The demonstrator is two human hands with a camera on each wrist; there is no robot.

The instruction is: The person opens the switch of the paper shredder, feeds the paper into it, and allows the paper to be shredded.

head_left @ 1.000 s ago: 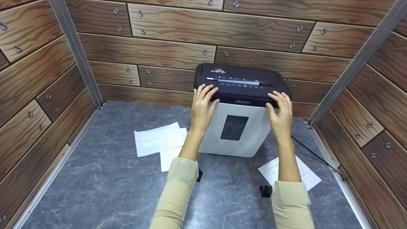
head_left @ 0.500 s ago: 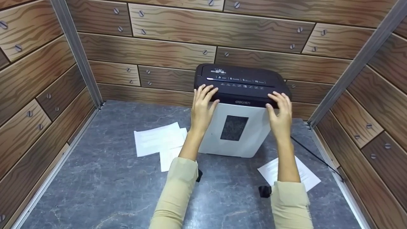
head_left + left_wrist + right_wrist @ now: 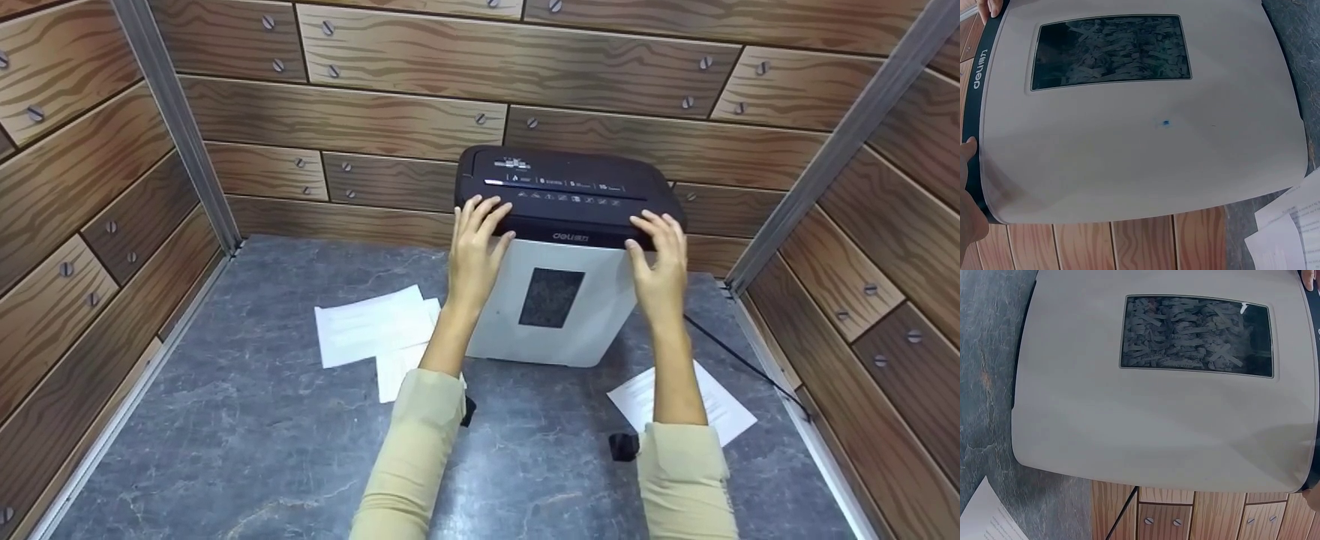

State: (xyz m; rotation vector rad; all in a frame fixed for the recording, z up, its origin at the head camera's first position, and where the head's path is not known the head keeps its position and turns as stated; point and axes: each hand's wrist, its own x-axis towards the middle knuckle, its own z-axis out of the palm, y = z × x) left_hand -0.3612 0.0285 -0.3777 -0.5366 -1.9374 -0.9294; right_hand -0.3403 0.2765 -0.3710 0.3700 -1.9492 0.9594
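Observation:
A paper shredder stands upright against the back wall, with a pale grey bin and a black top that has a slot across it. Through the bin's dark window, shredded paper strips show. My left hand rests on the top's front left corner, fingers lying over the upper face and thumb against the front band. The right hand lies the same way at the front right corner. In the left wrist view, the left thumb touches the black band. No paper shows in the slot.
Several printed sheets lie overlapping on the grey marbled floor, left of the shredder. Another sheet lies partly under the right forearm. A black cord runs to the right wall. Wood-patterned panels close in the back and sides.
The pale strip of paper that stuck out of the slot one second ago has sunk out of sight. Both hands keep their places on the shredder; the head view has shifted slightly.

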